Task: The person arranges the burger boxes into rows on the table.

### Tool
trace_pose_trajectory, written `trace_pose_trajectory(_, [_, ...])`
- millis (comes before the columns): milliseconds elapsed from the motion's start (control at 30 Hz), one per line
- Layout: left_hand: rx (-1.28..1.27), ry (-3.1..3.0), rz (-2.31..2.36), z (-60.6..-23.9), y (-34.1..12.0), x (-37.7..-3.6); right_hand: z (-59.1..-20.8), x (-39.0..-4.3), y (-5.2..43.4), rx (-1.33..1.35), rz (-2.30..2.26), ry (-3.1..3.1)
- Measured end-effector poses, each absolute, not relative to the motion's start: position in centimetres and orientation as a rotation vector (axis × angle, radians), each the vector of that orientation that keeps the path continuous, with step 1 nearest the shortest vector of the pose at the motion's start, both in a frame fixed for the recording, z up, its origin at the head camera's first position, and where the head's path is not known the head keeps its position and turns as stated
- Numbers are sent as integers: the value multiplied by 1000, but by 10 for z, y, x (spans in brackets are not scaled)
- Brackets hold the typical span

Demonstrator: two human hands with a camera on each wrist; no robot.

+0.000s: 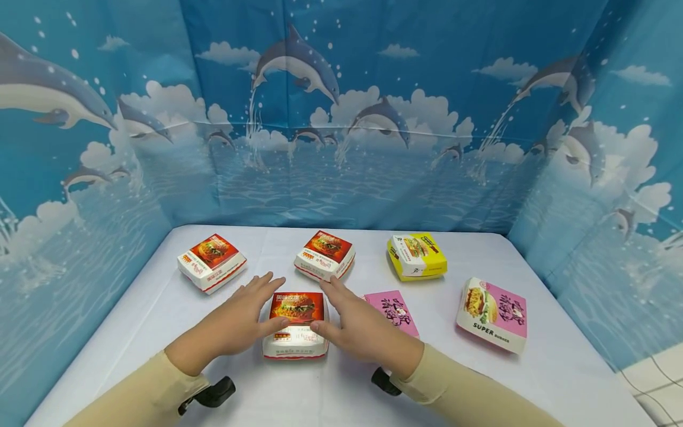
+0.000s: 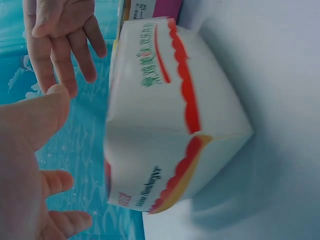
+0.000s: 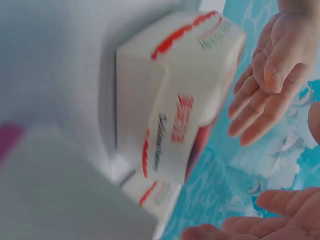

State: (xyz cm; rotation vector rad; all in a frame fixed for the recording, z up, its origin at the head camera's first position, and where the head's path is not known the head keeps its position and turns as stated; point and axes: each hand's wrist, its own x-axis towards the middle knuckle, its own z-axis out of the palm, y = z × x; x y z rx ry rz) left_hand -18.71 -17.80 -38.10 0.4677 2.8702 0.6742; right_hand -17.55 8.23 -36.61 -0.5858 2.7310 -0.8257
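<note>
A red-and-white burger box [image 1: 295, 325] lies closed on the white table [image 1: 341, 397], near the front middle. My left hand [image 1: 261, 305] is at its left side and my right hand [image 1: 336, 308] at its right, both with straight fingers and thumbs reaching over the box's front top edge. In the left wrist view the box [image 2: 170, 115] shows its white side, with a gap between it and my left thumb [image 2: 40, 115]. The right wrist view shows the box [image 3: 175, 100] blurred, my right fingers [image 3: 265, 220] spread beside it. Neither hand grips anything.
Two more red boxes [image 1: 211, 262] [image 1: 324, 255] and a yellow box [image 1: 417, 256] stand in a row behind. A pink box [image 1: 392, 311] lies right beside my right hand, and a pink Super Burger box [image 1: 492, 314] lies farther right. Blue dolphin curtains wall the table on three sides.
</note>
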Motion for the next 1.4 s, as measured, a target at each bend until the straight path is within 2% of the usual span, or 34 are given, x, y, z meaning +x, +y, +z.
trace_pose_trajectory(267, [350,2768,719,-396,-178,-180,-380,-172,67,-530,-806,2696])
trace_pose_trajectory(667, [335,2722,837,-415,-178,-177,-403,-173,57,-495,-663,2701])
trace_pose_trajectory(1400, [329,2703,908,-419,-177,-172,-407,-171,57,-457,-748,2687])
